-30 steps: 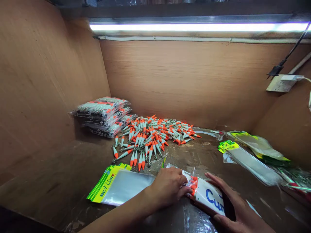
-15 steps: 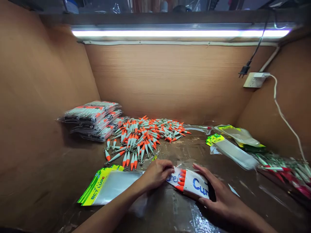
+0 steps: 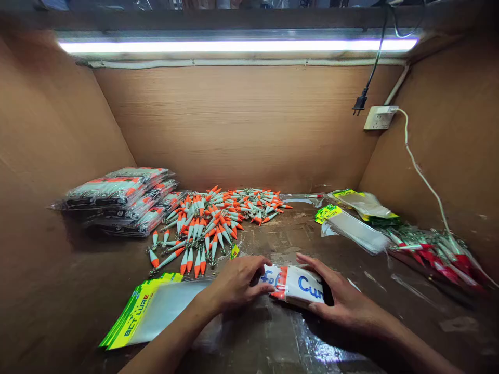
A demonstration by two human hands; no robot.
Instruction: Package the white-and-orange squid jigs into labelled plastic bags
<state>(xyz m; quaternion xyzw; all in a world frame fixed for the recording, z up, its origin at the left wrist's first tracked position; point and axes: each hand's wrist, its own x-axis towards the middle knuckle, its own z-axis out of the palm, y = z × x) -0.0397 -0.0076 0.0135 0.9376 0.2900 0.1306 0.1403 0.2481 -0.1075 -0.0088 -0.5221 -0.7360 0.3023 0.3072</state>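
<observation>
A white holder with blue handwriting lies in front of me, with a row of orange tips of squid jig lures showing across its middle. My right hand is closed around its right end, thumb on the near side and fingers on the far side. At the other end, my left hand has its thumb and forefinger bent around the lettered left part. Its other fingers are tucked out of sight. Beneath my left forearm lie clear packaging bags with yellow-green "BCT LURE" headers.
Loose orange-and-white lures form a pile behind my hands. Wrapped packs are stacked at the left wall. More bags and red-tailed lures lie on the right. A black plug hangs near the wall socket.
The view has swung right, so the scene sits further left. My left thumb and forefinger have spread from a tight pinch to around the holder's left end. My right hand keeps its hold.
</observation>
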